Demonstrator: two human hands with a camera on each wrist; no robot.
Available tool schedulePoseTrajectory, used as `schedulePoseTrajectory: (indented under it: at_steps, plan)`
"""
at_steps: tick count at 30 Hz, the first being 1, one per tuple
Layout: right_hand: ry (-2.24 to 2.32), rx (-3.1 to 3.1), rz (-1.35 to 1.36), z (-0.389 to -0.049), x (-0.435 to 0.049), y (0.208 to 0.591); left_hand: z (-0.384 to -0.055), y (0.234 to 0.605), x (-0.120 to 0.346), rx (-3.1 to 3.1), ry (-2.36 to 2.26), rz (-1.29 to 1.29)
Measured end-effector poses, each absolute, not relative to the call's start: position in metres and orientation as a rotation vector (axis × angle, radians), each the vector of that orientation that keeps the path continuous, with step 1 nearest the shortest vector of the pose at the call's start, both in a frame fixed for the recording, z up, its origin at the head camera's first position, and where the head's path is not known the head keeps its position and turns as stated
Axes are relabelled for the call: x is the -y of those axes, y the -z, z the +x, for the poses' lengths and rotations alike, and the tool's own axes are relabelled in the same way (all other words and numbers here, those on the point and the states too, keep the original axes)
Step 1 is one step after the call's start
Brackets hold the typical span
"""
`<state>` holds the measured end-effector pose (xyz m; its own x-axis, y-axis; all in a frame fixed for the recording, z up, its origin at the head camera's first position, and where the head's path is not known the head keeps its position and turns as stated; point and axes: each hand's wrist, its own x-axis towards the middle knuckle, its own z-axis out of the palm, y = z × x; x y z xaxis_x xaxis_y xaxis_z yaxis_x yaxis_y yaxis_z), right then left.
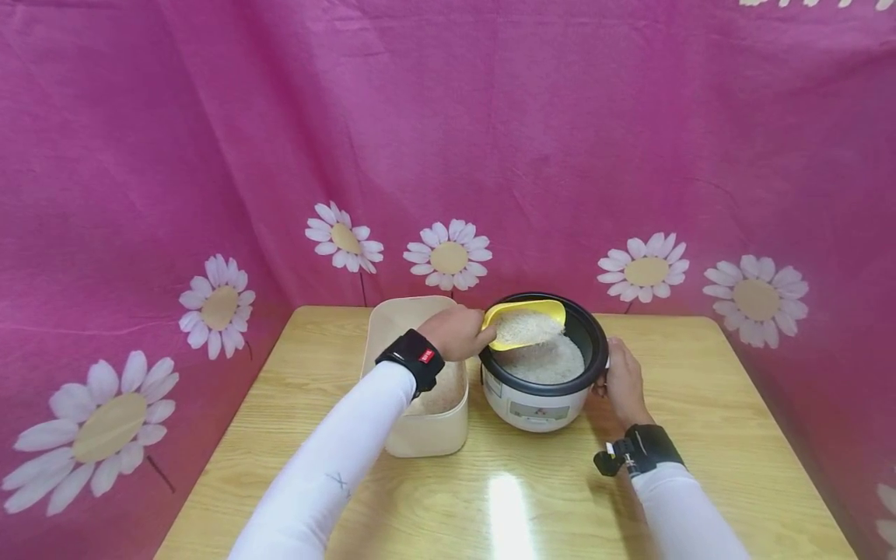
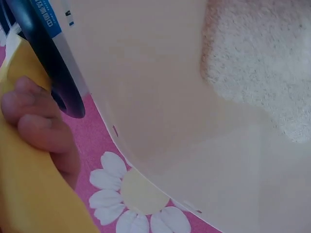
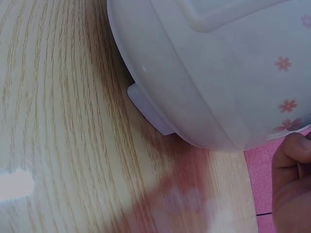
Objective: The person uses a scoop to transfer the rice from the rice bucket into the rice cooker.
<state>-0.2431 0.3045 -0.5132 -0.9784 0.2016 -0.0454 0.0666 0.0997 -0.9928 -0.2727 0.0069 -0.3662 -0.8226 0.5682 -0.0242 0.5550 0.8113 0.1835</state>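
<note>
My left hand (image 1: 456, 333) grips the handle end of a yellow scoop (image 1: 525, 305), which carries white rice (image 1: 528, 327). The scoop is tilted over the mouth of a white rice cooker (image 1: 498, 395) with a black rim, and more rice (image 1: 556, 362) lies inside the cooker. In the left wrist view, curled fingers (image 2: 43, 126) wrap the yellow scoop (image 2: 29, 179). At the cooker's right side, my right hand (image 1: 625, 381) holds its side handle. The right wrist view shows the bent fingers close against the cooker's flower-printed wall (image 3: 233, 82); the handle is hidden there.
Just left of the cooker stands a cream bin (image 1: 427, 435) with rice (image 2: 262, 53) in it, under my left forearm. Both containers sit on a wooden table (image 1: 560, 498). A pink curtain (image 1: 546, 155) with daisies hangs along the back and sides.
</note>
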Motion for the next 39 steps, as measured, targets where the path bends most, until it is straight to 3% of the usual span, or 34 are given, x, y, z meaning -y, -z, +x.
schedulePoseTrajectory:
  at_steps: [39]
  plan:
    - [-2.071,2.186,-0.264,-0.243,-0.305,0.511,-0.281,0.373,-0.026,-3.239,0.006,0.889]
